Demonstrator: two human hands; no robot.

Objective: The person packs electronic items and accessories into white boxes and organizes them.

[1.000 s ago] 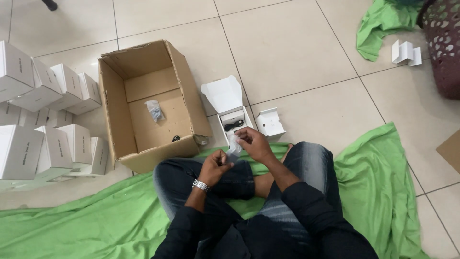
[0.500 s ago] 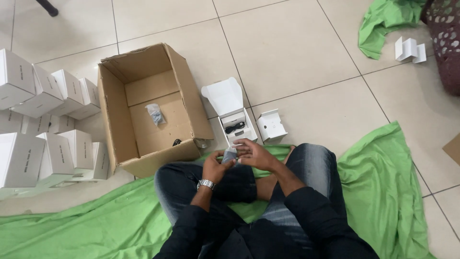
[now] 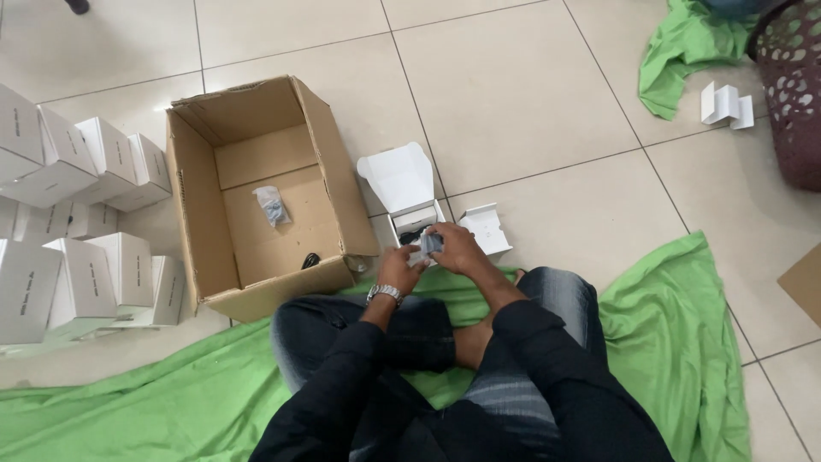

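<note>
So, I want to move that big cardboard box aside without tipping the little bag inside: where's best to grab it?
Take the open cardboard box by its near wall's top edge, reaching from your left hand's side. It stands upright with flaps open, so the rim is free for fingers to hook over. Slide it flat; the small plastic bag lies loose on the bottom.
</note>
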